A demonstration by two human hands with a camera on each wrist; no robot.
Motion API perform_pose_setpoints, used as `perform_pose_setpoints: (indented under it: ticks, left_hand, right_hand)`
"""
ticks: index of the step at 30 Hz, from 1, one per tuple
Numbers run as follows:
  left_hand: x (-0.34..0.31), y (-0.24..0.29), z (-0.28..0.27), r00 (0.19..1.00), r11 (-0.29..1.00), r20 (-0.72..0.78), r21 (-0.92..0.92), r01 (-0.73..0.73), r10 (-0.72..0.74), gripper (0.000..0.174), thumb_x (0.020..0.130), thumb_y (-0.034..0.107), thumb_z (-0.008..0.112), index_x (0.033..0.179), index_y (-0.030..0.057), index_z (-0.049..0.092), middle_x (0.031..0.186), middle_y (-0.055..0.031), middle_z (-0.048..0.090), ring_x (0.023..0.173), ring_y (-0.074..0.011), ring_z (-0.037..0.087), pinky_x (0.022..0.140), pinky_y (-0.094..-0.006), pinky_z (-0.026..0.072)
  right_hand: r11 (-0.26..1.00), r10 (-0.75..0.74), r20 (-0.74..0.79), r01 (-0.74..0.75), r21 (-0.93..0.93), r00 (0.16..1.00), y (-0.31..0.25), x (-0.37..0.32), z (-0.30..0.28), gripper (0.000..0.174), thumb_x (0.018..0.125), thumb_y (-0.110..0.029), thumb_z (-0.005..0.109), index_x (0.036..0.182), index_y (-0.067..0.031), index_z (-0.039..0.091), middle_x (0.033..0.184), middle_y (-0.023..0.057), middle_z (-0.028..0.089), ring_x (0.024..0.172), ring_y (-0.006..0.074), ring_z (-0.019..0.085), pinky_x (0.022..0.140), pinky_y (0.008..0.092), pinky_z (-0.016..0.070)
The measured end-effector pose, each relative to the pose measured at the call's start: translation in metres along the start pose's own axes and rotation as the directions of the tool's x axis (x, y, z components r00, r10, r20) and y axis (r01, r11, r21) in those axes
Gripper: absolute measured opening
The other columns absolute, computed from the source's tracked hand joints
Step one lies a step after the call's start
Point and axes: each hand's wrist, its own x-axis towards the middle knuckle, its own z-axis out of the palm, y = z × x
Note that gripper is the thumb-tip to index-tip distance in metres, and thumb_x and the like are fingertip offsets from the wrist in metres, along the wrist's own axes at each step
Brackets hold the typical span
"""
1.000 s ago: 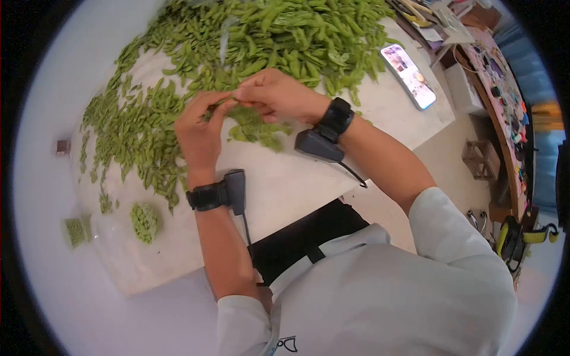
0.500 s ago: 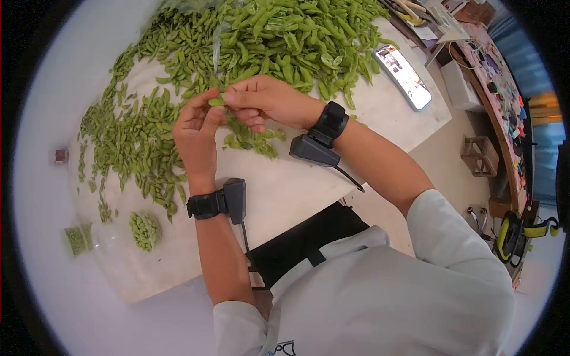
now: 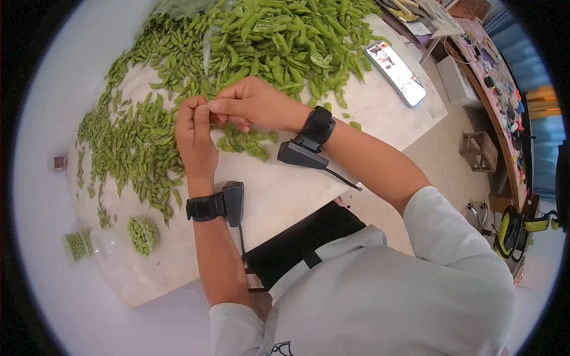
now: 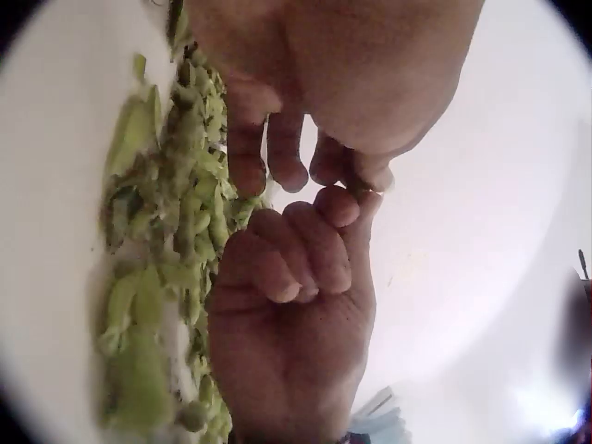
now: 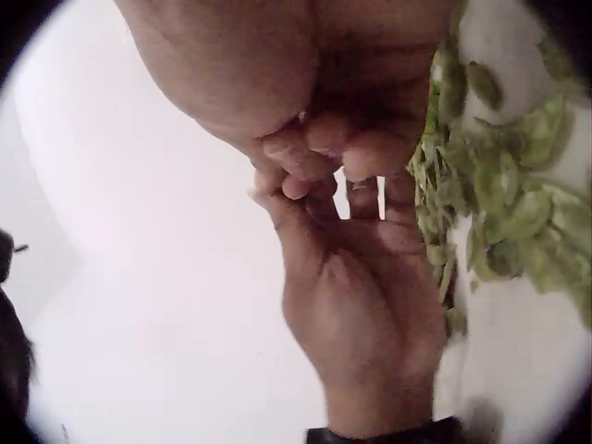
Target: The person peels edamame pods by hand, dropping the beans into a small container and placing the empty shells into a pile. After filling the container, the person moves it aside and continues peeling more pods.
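Both hands meet above a white table [image 3: 285, 190] strewn with green bean pods. My left hand [image 3: 199, 113] has its fingers curled tight, knuckles up, and my right hand [image 3: 217, 107] pinches against it from the right. The pod they hold is almost hidden between the fingertips. The left wrist view shows the left hand [image 4: 287, 296] curled below the right hand [image 4: 342, 92]. In the right wrist view the left hand [image 5: 370, 305] touches the right hand's fingertips [image 5: 305, 153]. A small heap of pods [image 3: 243, 142] lies just under the hands.
A large pile of pods [image 3: 279, 41] fills the far side, and flatter pods [image 3: 130, 148] spread to the left. A mound of shelled beans [image 3: 143, 234] and a clear container of beans [image 3: 76, 244] sit near left. A phone [image 3: 395, 73] lies at the right.
The left hand's fingers have curled shut into a fist against the right fingertips, and the pod seen between them earlier is now covered. Both hands drifted slightly left and away.
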Motion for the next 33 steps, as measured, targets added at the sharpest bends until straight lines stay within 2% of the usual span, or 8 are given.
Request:
perform_pose_setpoints:
  ticks: [3, 6, 12, 21, 24, 27, 30, 33]
  left_hand:
    - [0.000, 0.002, 0.000, 0.996, 0.990, 0.001, -0.111, 0.089, -0.090, 0.017, 0.098, 0.017, 0.044, 0.095, 0.0019, 0.051, 0.082, -0.0024, 0.050, 0.070, -0.0098, 0.050, 0.064, -0.0242, 0.0451]
    - [0.001, 0.002, 0.000, 0.992, 0.983, 0.033, -0.129, 0.128, -0.125, 0.018, 0.099, 0.018, 0.043, 0.095, 0.0020, 0.051, 0.081, -0.0021, 0.049, 0.070, -0.0095, 0.049, 0.064, -0.0240, 0.0455]
    - [0.001, 0.001, 0.004, 0.990, 0.989, 0.017, -0.040, 0.140, -0.139, 0.017, 0.097, 0.017, 0.046, 0.092, 0.0022, 0.052, 0.079, -0.0009, 0.050, 0.066, -0.0073, 0.047, 0.059, -0.0216, 0.0456]
    - [-0.002, 0.001, 0.004, 0.975, 0.973, -0.056, -0.096, 0.208, -0.214, 0.020, 0.097, 0.021, 0.049, 0.089, 0.0032, 0.054, 0.080, -0.0018, 0.057, 0.064, -0.0065, 0.048, 0.058, -0.0214, 0.0451]
    - [-0.001, 0.005, 0.008, 0.964, 0.946, -0.091, -0.235, 0.225, -0.252, 0.019, 0.096, 0.021, 0.050, 0.091, 0.0034, 0.053, 0.084, -0.0029, 0.057, 0.066, -0.0079, 0.049, 0.061, -0.0227, 0.0459]
    - [0.000, 0.007, 0.007, 0.964, 0.942, -0.119, -0.272, 0.199, -0.238, 0.015, 0.095, 0.018, 0.053, 0.091, 0.0026, 0.054, 0.085, -0.0037, 0.058, 0.066, -0.0083, 0.050, 0.062, -0.0233, 0.0460]
    - [0.003, -0.001, 0.002, 0.984, 0.970, -0.082, -0.195, 0.142, -0.160, 0.012, 0.092, 0.014, 0.056, 0.090, 0.0020, 0.055, 0.084, -0.0034, 0.059, 0.067, -0.0078, 0.052, 0.061, -0.0229, 0.0458]
    - [0.001, 0.000, -0.005, 0.989, 0.984, -0.005, -0.099, 0.146, -0.147, 0.011, 0.089, 0.011, 0.061, 0.088, 0.0014, 0.057, 0.081, -0.0015, 0.061, 0.067, -0.0060, 0.054, 0.059, -0.0208, 0.0449]
  right_hand:
    - [0.981, -0.083, -0.054, 0.073, -0.179, 0.995, -0.001, 0.001, 0.002, 0.036, 0.089, -0.033, 0.061, 0.071, -0.0021, 0.062, 0.060, 0.0009, 0.059, 0.052, 0.0069, 0.051, 0.049, 0.0233, 0.0418]
    - [0.919, -0.270, -0.092, 0.228, -0.321, 0.958, -0.001, -0.002, 0.004, 0.030, 0.090, -0.029, 0.060, 0.075, -0.0030, 0.063, 0.052, 0.0010, 0.050, 0.048, 0.0063, 0.047, 0.046, 0.0232, 0.0368]
    - [0.621, -0.453, 0.036, 0.344, -0.705, 0.891, 0.000, -0.001, -0.010, 0.021, 0.088, -0.028, 0.060, 0.085, -0.0077, 0.065, 0.064, 0.0131, 0.056, 0.054, 0.0289, 0.052, 0.052, 0.0354, 0.0423]
    - [0.373, -0.578, 0.077, 0.346, -0.861, 0.813, -0.001, -0.001, -0.004, 0.021, 0.086, -0.026, 0.061, 0.081, -0.0065, 0.062, 0.063, 0.0131, 0.056, 0.058, 0.0313, 0.054, 0.052, 0.0375, 0.0421]
    - [0.624, -0.531, -0.095, 0.313, -0.716, 0.842, -0.004, -0.001, 0.000, 0.024, 0.087, -0.026, 0.062, 0.076, -0.0042, 0.061, 0.056, 0.0094, 0.051, 0.049, 0.0225, 0.048, 0.049, 0.0327, 0.0377]
    - [0.771, -0.327, -0.081, 0.216, -0.599, 0.942, 0.003, 0.004, -0.004, 0.025, 0.088, -0.024, 0.062, 0.075, -0.0031, 0.062, 0.052, 0.0046, 0.046, 0.048, 0.0127, 0.038, 0.047, 0.0283, 0.0332]
    - [0.785, -0.279, -0.094, 0.171, -0.596, 0.956, 0.000, 0.002, -0.007, 0.029, 0.086, -0.029, 0.059, 0.079, -0.0015, 0.063, 0.062, 0.0155, 0.056, 0.055, 0.0284, 0.052, 0.053, 0.0359, 0.0424]
    - [0.775, -0.431, -0.214, 0.237, -0.586, 0.877, 0.002, 0.002, -0.004, 0.028, 0.085, -0.028, 0.061, 0.078, -0.0015, 0.064, 0.061, 0.0136, 0.056, 0.052, 0.0231, 0.050, 0.052, 0.0323, 0.0418]
